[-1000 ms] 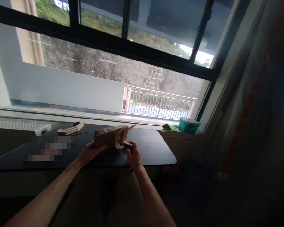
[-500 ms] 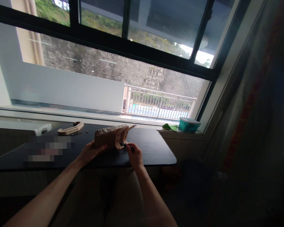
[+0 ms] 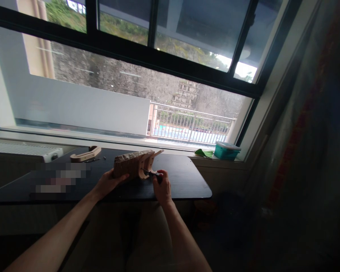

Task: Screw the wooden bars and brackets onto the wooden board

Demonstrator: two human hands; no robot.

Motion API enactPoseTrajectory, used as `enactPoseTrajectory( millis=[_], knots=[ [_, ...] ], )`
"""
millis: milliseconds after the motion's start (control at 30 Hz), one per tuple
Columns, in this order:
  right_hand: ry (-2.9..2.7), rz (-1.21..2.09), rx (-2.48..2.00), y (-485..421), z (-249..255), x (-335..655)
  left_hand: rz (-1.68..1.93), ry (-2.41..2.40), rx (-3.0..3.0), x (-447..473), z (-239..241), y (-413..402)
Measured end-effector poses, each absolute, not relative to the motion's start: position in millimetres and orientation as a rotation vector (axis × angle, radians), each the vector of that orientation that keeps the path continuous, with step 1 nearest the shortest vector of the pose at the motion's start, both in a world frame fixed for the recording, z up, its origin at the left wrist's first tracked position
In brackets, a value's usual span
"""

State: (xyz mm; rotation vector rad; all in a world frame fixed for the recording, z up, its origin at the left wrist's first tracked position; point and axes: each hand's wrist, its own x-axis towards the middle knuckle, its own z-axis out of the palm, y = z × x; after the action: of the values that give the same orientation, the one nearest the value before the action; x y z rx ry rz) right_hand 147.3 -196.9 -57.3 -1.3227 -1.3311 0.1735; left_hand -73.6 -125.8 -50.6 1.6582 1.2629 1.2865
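Observation:
Propped at a tilt over the dark table is a brown block with a rough, bark-like top (image 3: 127, 165). A pale curved wooden piece with small dark holes (image 3: 142, 166) sits against its right end. My left hand (image 3: 110, 182) grips the block by its lower left side, thumb along the front. In my right hand (image 3: 162, 185) is a screwdriver (image 3: 152, 173) with a dark handle, its fingers wrapped round it. The shaft points left at the curved piece, and its tip meets the piece near a hole; the exact contact is too small to tell.
Another curved wooden piece (image 3: 86, 154) lies at the table's back left, with small metal bits (image 3: 104, 158) beside it. The black table (image 3: 184, 181) has a rounded right corner. A teal box (image 3: 226, 150) and a green leaf-like item (image 3: 204, 153) are on the windowsill. A radiator (image 3: 25, 149) stands left.
My right hand has turned slightly around the screwdriver handle, its fingers shifting. The block and my left hand hold nearly the same place; the whole view has moved a little.

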Motion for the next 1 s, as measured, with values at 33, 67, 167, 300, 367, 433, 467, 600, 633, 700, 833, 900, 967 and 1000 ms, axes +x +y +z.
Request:
enactPoseTrajectory(
  millis=[33, 67, 167, 300, 367, 433, 467, 600, 633, 700, 833, 900, 967, 1000],
  knots=[
    [-1.319, 0.175, -1.317, -196.2, -57.8, 147.6, 1.288, 1.264, 1.659, -73.9, -51.1, -125.1],
    [-1.309, 0.178, -1.309, -195.3, -58.5, 148.2, 1.288, 1.265, 1.659, -74.1, -51.5, -124.7],
    [-1.286, 0.19, -1.284, -192.3, -60.6, 150.4, 1.282, 1.265, 1.654, -73.8, -50.4, -126.1],
    [-1.26, 0.209, -1.256, -189.0, -62.8, 153.1, 1.28, 1.264, 1.642, -72.4, -46.5, -130.9],
    [-1.25, 0.211, -1.251, -188.5, -62.6, 153.9, 1.284, 1.27, 1.635, -72.3, -45.6, -131.9],
    [-1.246, 0.212, -1.251, -188.7, -61.5, 154.2, 1.284, 1.279, 1.63, -72.7, -46.0, -131.3],
    [-1.244, 0.213, -1.253, -189.1, -60.8, 154.2, 1.285, 1.282, 1.627, -73.0, -46.7, -130.7],
    [-1.242, 0.216, -1.277, -191.0, -57.8, 153.3, 1.286, 1.267, 1.622, -73.9, -50.2, -127.7],
    [-1.248, 0.214, -1.283, -191.4, -57.3, 153.1, 1.284, 1.261, 1.623, -73.9, -50.9, -127.2],
    [-1.267, 0.202, -1.291, -192.4, -56.7, 152.7, 1.279, 1.252, 1.625, -74.0, -51.9, -126.7],
    [-1.316, 0.181, -1.291, -195.1, -56.1, 152.2, 1.277, 1.246, 1.641, -74.5, -52.5, -126.0],
    [-1.334, 0.183, -1.294, -196.8, -55.7, 151.5, 1.279, 1.252, 1.652, -75.0, -52.2, -125.9],
    [-1.335, 0.189, -1.308, -198.4, -55.3, 150.3, 1.28, 1.256, 1.66, -75.4, -51.6, -126.1],
    [-1.33, 0.192, -1.316, -199.1, -55.0, 149.7, 1.281, 1.255, 1.663, -75.5, -51.2, -126.3]
  ],
)
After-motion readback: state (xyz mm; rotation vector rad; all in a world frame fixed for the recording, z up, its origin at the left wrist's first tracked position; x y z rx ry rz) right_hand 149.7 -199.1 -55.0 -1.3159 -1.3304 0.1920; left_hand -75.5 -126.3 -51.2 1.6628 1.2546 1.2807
